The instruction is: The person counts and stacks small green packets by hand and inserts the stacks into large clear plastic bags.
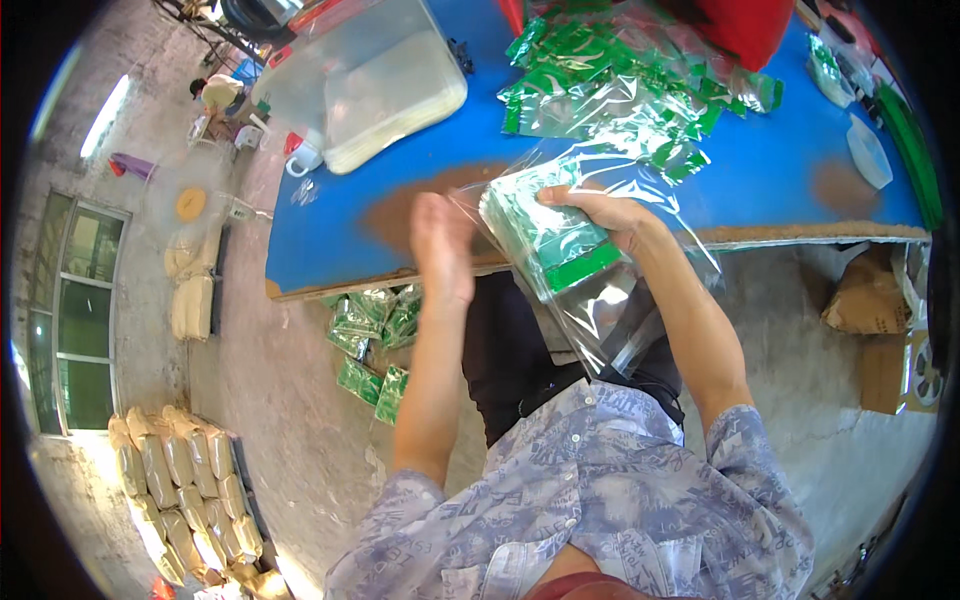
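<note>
My right hand (pixel 603 210) grips a stack of green-and-white packets (pixel 545 222), with the thumb across the top. A large clear plastic bag (pixel 612 300) surrounds or lies against the stack and hangs down over my lap; which of the two I cannot tell. Left of the stack is my left hand (pixel 440 240), raised near the table's front edge and smeared by motion, so its fingers are unclear. Beyond the hands, a loose heap of green packets in clear wrapping (pixel 600 85) covers part of the blue table (pixel 330 235).
At the table's far left stand a translucent plastic bin (pixel 395 100) and a white-and-red jug (pixel 302 155). A clear plastic tray (pixel 868 152) lies at the right. More green packets (pixel 375 330) are on the floor below the table. Brown paper bundles (pixel 185 480) are stacked at the lower left.
</note>
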Action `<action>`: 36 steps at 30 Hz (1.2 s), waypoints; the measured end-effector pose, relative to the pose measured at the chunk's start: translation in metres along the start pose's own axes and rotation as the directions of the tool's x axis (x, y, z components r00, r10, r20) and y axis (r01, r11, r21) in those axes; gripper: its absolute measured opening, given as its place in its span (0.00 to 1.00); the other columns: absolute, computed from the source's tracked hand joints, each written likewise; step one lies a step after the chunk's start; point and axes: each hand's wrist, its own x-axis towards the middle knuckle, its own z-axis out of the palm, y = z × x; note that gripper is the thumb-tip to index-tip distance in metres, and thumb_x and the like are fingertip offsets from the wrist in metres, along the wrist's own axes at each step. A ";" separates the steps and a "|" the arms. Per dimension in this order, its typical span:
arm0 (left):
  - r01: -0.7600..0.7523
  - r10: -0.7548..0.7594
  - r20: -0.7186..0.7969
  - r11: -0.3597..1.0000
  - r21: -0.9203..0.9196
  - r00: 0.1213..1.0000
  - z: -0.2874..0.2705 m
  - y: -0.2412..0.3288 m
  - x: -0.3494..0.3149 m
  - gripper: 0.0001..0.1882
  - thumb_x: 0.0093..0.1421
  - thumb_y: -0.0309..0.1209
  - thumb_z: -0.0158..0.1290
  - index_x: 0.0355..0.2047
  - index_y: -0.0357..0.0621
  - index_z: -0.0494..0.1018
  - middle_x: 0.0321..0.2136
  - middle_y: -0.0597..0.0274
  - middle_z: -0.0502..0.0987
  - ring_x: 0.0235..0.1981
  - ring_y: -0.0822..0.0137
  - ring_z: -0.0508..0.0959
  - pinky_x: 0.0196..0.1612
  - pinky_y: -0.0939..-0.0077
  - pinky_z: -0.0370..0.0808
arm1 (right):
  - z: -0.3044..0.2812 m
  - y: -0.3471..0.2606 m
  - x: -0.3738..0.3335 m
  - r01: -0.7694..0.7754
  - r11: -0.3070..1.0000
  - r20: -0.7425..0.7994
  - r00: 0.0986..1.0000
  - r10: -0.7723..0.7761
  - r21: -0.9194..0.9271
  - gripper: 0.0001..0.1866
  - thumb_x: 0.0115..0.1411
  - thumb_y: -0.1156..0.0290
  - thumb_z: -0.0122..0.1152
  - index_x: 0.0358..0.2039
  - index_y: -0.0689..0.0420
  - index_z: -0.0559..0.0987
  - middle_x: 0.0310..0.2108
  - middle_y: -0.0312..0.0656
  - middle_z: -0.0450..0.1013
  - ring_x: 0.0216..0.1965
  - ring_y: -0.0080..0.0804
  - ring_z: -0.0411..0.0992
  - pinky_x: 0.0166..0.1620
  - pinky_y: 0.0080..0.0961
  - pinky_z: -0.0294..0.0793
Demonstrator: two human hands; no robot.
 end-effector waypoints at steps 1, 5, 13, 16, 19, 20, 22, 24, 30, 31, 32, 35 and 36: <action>0.241 -0.240 0.043 0.970 -0.025 0.970 0.011 -0.010 -0.010 0.38 0.62 0.63 0.50 0.57 0.44 0.67 0.50 0.57 0.78 0.51 0.63 0.75 0.54 0.67 0.73 | -0.005 0.005 0.004 0.045 0.999 0.002 0.999 -0.045 -0.005 0.33 0.55 0.51 0.71 0.54 0.61 0.76 0.46 0.43 0.78 0.43 0.30 0.78 0.45 0.27 0.79; 0.368 -0.343 0.156 0.913 -0.178 0.926 0.024 -0.019 -0.024 0.47 0.58 0.67 0.50 0.63 0.40 0.62 0.58 0.54 0.71 0.58 0.56 0.71 0.62 0.56 0.69 | 0.013 0.001 0.009 -0.061 0.978 -0.119 0.992 0.038 -0.199 0.31 0.60 0.50 0.66 0.56 0.58 0.75 0.49 0.41 0.77 0.45 0.28 0.77 0.47 0.26 0.78; 0.484 -0.466 0.137 0.810 -0.332 0.874 0.017 -0.019 0.003 0.38 0.61 0.59 0.53 0.60 0.43 0.67 0.57 0.57 0.73 0.56 0.58 0.74 0.60 0.57 0.71 | 0.014 0.052 0.029 0.167 0.600 0.001 0.963 -0.270 0.782 0.44 0.65 0.30 0.35 0.69 0.53 0.59 0.66 0.46 0.62 0.65 0.43 0.62 0.68 0.47 0.57; 0.506 -0.546 -0.067 0.810 -0.298 0.835 0.013 -0.018 0.005 0.30 0.64 0.49 0.56 0.58 0.43 0.68 0.56 0.57 0.74 0.55 0.58 0.75 0.61 0.56 0.70 | 0.027 0.059 0.019 0.214 0.472 -0.051 0.941 -0.335 0.855 0.47 0.64 0.29 0.36 0.69 0.56 0.57 0.66 0.47 0.60 0.66 0.45 0.60 0.69 0.50 0.54; 0.533 -0.547 -0.010 0.821 -0.205 0.837 0.012 -0.013 0.009 0.23 0.65 0.38 0.57 0.57 0.42 0.69 0.54 0.57 0.75 0.54 0.57 0.75 0.61 0.55 0.70 | 0.027 0.062 0.027 0.201 0.407 0.010 0.888 -0.459 0.891 0.49 0.62 0.26 0.32 0.69 0.55 0.57 0.67 0.47 0.58 0.68 0.46 0.57 0.70 0.51 0.53; 0.547 -0.551 0.016 0.824 -0.149 0.835 0.012 -0.010 0.007 0.21 0.65 0.34 0.56 0.56 0.41 0.69 0.54 0.56 0.75 0.54 0.57 0.75 0.61 0.54 0.69 | 0.027 0.063 0.030 0.112 0.375 0.095 0.866 -0.491 0.920 0.51 0.61 0.25 0.31 0.69 0.54 0.57 0.68 0.47 0.58 0.68 0.46 0.56 0.70 0.51 0.52; 0.562 -0.560 0.052 0.823 -0.084 0.827 0.014 -0.004 0.005 0.20 0.66 0.31 0.55 0.56 0.40 0.69 0.53 0.55 0.75 0.54 0.56 0.75 0.61 0.54 0.69 | 0.030 0.058 0.028 0.085 0.298 0.046 0.912 -0.407 0.951 0.51 0.60 0.23 0.30 0.70 0.53 0.56 0.68 0.47 0.57 0.69 0.46 0.55 0.70 0.53 0.51; 0.632 -0.620 0.122 0.755 -0.174 0.775 0.007 0.014 0.002 0.20 0.65 0.29 0.55 0.56 0.38 0.69 0.53 0.54 0.76 0.55 0.54 0.74 0.61 0.53 0.69 | 0.032 0.055 0.023 0.054 0.367 0.107 0.909 -0.404 0.929 0.52 0.60 0.23 0.29 0.70 0.52 0.56 0.69 0.46 0.57 0.69 0.46 0.55 0.70 0.53 0.50; 0.509 -0.519 0.049 0.809 -0.295 0.853 0.003 -0.008 -0.002 0.22 0.64 0.30 0.56 0.57 0.38 0.69 0.53 0.54 0.76 0.55 0.56 0.74 0.61 0.56 0.69 | 0.030 0.055 0.007 0.126 0.502 -0.062 0.988 -0.142 0.856 0.59 0.58 0.20 0.25 0.69 0.64 0.52 0.68 0.53 0.56 0.68 0.48 0.56 0.69 0.52 0.51; 0.512 -0.529 0.007 0.819 -0.260 0.849 0.003 -0.011 -0.002 0.21 0.64 0.30 0.56 0.56 0.38 0.69 0.53 0.54 0.76 0.55 0.56 0.74 0.61 0.57 0.70 | 0.025 0.057 0.006 0.104 0.527 -0.043 0.991 -0.127 0.844 0.57 0.59 0.21 0.28 0.70 0.61 0.52 0.69 0.53 0.54 0.69 0.49 0.54 0.69 0.54 0.51; 0.517 -0.537 -0.034 0.826 -0.224 0.843 0.003 -0.011 -0.002 0.21 0.64 0.30 0.56 0.56 0.38 0.69 0.53 0.54 0.76 0.54 0.56 0.75 0.61 0.57 0.70 | 0.019 0.061 0.004 0.083 0.551 -0.025 0.993 -0.111 0.830 0.56 0.59 0.22 0.31 0.71 0.59 0.51 0.70 0.53 0.51 0.70 0.50 0.52 0.68 0.56 0.51; 0.558 -0.563 -0.003 0.819 -0.133 0.827 -0.003 0.003 0.002 0.19 0.65 0.30 0.56 0.55 0.38 0.70 0.52 0.54 0.76 0.53 0.56 0.76 0.59 0.56 0.72 | 0.005 0.086 0.017 0.238 0.773 -0.138 0.971 -0.194 0.588 0.37 0.66 0.43 0.48 0.62 0.62 0.63 0.59 0.51 0.66 0.58 0.46 0.66 0.62 0.48 0.65; 0.591 -0.598 -0.049 0.800 -0.101 0.800 -0.010 0.007 0.004 0.19 0.65 0.30 0.56 0.55 0.38 0.70 0.52 0.53 0.77 0.52 0.56 0.77 0.59 0.56 0.73 | 0.012 0.086 0.017 0.315 0.868 -0.173 0.948 -0.268 0.383 0.29 0.67 0.52 0.52 0.58 0.64 0.67 0.54 0.48 0.70 0.53 0.43 0.70 0.58 0.45 0.70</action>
